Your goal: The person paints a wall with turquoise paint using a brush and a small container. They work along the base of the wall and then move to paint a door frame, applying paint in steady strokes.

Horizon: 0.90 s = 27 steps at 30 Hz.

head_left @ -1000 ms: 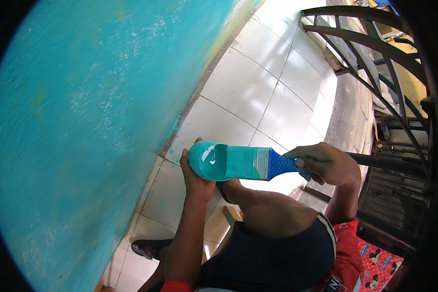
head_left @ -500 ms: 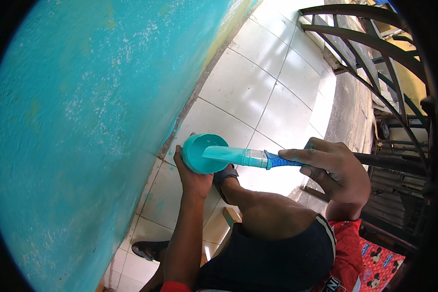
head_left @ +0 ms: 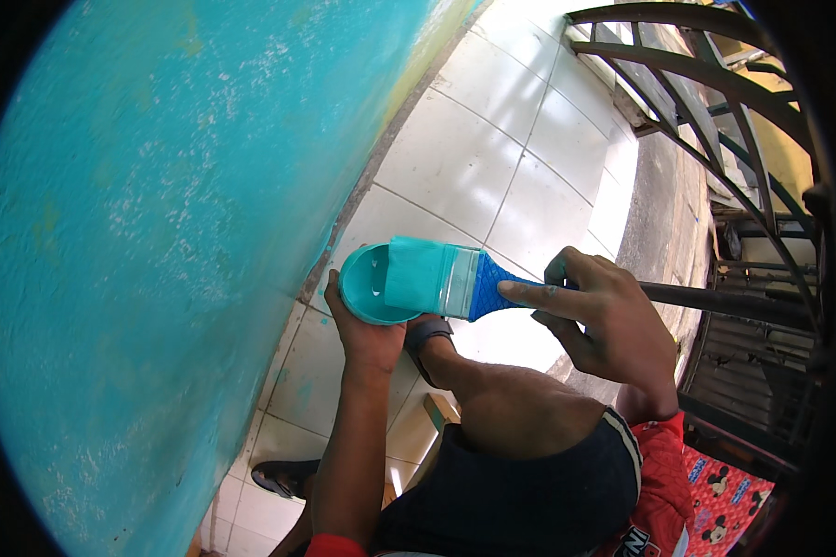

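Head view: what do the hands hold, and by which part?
Left hand: the teal bowl, by its outer side. Right hand: the paintbrush, by its blue handle.

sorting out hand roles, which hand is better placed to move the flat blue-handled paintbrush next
Right, most likely: the right hand holds the flat, blue-handled paintbrush. The left hand is occupied, cupping the round turquoise paint container.

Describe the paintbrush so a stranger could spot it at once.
Beside the turquoise wall, the left hand holds a round turquoise container. The paintbrush reaches from over its opening to the right hand. Its blue handle sets it apart from the container.
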Available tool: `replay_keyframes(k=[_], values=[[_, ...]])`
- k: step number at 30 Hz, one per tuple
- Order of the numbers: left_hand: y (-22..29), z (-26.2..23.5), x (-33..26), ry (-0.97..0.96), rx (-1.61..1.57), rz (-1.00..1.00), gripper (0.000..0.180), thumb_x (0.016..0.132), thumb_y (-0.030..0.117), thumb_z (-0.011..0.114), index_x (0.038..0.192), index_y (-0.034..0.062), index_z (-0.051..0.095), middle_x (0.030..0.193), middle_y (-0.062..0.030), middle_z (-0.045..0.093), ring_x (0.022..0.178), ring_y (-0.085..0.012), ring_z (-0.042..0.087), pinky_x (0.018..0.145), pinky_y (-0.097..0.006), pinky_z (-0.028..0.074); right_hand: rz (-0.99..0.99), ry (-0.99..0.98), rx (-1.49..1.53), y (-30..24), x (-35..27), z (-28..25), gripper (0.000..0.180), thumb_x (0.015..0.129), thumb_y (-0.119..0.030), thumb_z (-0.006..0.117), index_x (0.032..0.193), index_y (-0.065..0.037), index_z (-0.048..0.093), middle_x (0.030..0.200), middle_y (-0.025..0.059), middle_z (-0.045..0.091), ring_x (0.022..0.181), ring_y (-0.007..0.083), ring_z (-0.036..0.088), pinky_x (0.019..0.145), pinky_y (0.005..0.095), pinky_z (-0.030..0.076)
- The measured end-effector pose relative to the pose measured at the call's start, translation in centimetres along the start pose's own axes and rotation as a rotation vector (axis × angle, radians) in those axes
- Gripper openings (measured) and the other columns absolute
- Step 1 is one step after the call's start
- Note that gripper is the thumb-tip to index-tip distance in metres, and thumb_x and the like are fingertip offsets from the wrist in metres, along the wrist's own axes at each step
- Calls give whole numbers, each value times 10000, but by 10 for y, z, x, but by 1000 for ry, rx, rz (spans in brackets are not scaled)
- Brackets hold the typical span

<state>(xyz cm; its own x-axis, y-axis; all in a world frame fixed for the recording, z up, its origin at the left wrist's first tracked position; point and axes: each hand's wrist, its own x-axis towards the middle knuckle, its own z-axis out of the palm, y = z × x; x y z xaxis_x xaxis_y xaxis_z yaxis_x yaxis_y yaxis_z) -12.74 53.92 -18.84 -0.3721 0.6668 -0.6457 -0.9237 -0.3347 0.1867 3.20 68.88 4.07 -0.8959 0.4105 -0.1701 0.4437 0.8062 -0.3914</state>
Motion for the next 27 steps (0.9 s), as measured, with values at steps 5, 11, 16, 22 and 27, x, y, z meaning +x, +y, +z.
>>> replay_keyframes(k=[5, 11, 16, 22, 27], values=[[1, 0, -1, -5, -14, -7, 627, 1012, 620, 417, 1399, 152, 574, 1377, -65, 614, 1298, -264, 585, 1038, -494, 522, 42, -35, 27, 0, -5, -9, 498, 780, 14, 789, 1221, -217, 785, 812, 74, 586, 699, 245, 591, 646, 403, 487], [-1, 1, -1, 16, -15, 0, 613, 1012, 612, 423, 1382, 148, 578, 1360, -71, 620, 1274, -268, 598, 1010, -495, 537, 52, -58, -15, 3, -12, -20, 377, 845, -71, 761, 1188, -223, 798, 808, 73, 598, 713, 245, 622, 644, 399, 514], [0, -6, 2, 21, -7, -9, 607, 1007, 617, 430, 1358, 147, 588, 1312, -69, 639, 1237, -267, 616, 996, -488, 544, 52, -44, 48, 7, -18, -32, 538, 712, 53, 803, 1205, -160, 787, 814, 83, 583, 682, 232, 596, 626, 392, 472], [2, -10, 8, -36, -60, -23, 570, 1012, 599, 446, 1328, 155, 613, 1279, -60, 659, 1194, -267, 637, 977, -484, 552, 9, -59, 343, 17, -20, -35, 390, 846, -36, 742, 1236, -56, 742, 827, 110, 619, 689, 232, 613, 623, 359, 463], [-6, -4, -3, 33, -15, -61, 507, 997, 578, 513, 1270, 176, 656, 1213, -29, 695, 1133, -256, 664, 962, -483, 560, 98, -194, 717, 33, -21, -6, 385, 1022, -205, 612, 1318, 39, 637, 881, 128, 667, 708, 200, 612, 642, 338, 474]])
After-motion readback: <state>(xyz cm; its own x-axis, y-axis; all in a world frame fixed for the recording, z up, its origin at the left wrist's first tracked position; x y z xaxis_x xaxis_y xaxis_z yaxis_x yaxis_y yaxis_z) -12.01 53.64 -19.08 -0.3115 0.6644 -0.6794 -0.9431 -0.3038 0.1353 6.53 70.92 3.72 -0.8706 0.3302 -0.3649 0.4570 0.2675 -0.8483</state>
